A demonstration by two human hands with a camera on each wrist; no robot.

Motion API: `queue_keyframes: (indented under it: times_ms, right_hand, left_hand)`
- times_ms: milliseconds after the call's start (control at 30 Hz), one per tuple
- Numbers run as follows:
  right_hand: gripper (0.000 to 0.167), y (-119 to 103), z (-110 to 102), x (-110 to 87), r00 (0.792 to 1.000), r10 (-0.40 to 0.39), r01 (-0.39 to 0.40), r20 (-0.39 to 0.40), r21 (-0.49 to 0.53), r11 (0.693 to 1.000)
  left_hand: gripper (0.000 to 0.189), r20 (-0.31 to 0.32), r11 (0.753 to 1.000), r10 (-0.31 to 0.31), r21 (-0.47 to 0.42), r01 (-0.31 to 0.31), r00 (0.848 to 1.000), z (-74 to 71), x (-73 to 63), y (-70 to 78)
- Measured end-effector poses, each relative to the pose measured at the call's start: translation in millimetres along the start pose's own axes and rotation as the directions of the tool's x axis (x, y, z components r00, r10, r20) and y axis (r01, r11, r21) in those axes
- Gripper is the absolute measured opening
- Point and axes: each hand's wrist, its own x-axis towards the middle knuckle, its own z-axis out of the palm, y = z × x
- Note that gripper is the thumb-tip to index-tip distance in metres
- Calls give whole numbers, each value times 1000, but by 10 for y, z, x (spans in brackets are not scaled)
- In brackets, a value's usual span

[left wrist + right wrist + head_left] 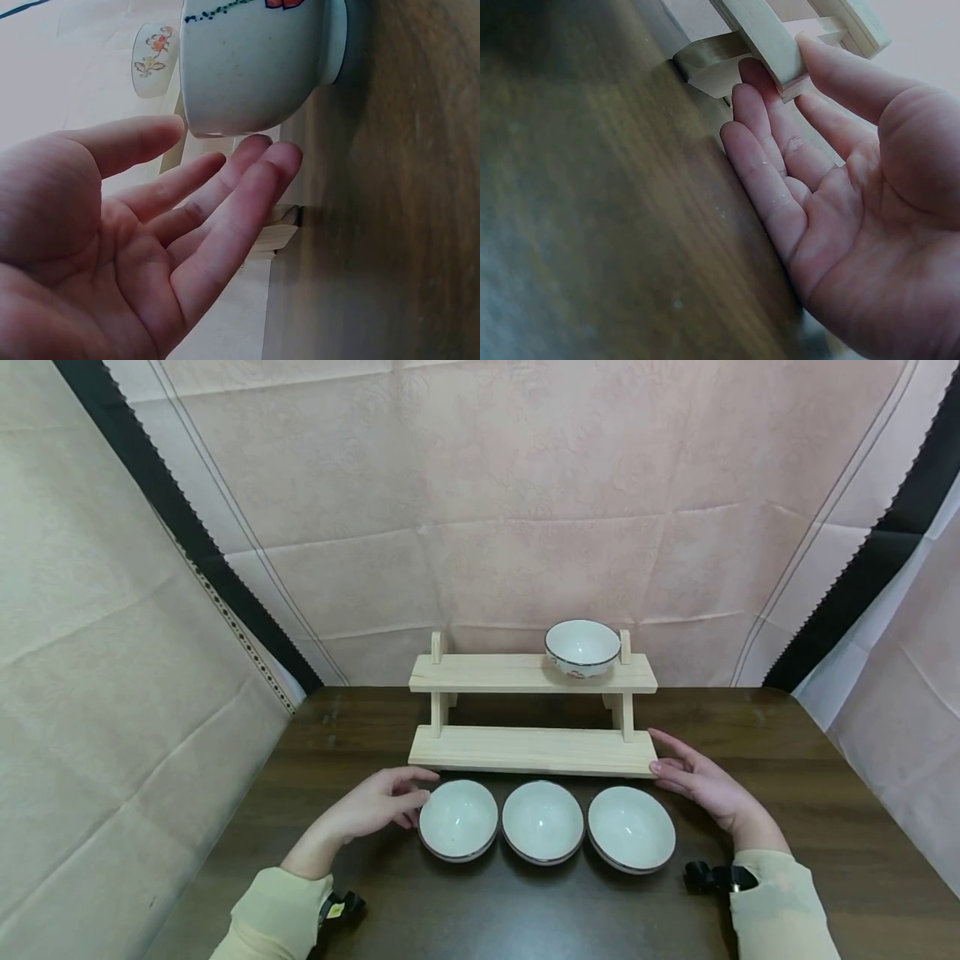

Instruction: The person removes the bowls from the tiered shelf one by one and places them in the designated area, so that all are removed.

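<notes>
A two-tier wooden shelf [525, 750] stands on the table, with one white bowl [582, 643] on the right of its upper tier. In front, three white bowls stand in a row: a left bowl [458, 820], a middle bowl [543, 822] and a right bowl [632, 829]. My left hand [378, 806] is beside the left bowl, fingers loosely spread and holding nothing; its thumb tip is right at the rim in the left wrist view. My right hand [705, 785] grips the right end of the lower board, thumb over the edge and fingers beneath it in the right wrist view.
The dark brown wooden table [390, 902] runs under everything. Pale cloth [540, 510] hangs behind the shelf and at both sides, with black strips at the corners. A black wrist strap [720, 877] sits on each forearm.
</notes>
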Motion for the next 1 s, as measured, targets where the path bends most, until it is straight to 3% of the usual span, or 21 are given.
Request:
queue_keyframes:
  times_ms: [400,567,700,1000]
  right_hand:
    - [81,-25,-25,47,1000,-6,6,-1,-18,1000]
    - [79,-64,-15,80,1000,-11,11,3,-22,1000]
    - [79,-69,5,89,1000,-15,15,18,-15,1000]
    - [80,36,-10,10,1000,3,-4,26,16,1000]
  left_hand:
    - [46,-36,999,32,10,-31,999,-57,-39,61]
    - [43,-88,996,71,56,-67,994,-98,-30,113]
    - [39,-167,991,110,99,-94,980,-112,48,204]
    - [28,-293,972,206,169,-162,934,-62,379,562]
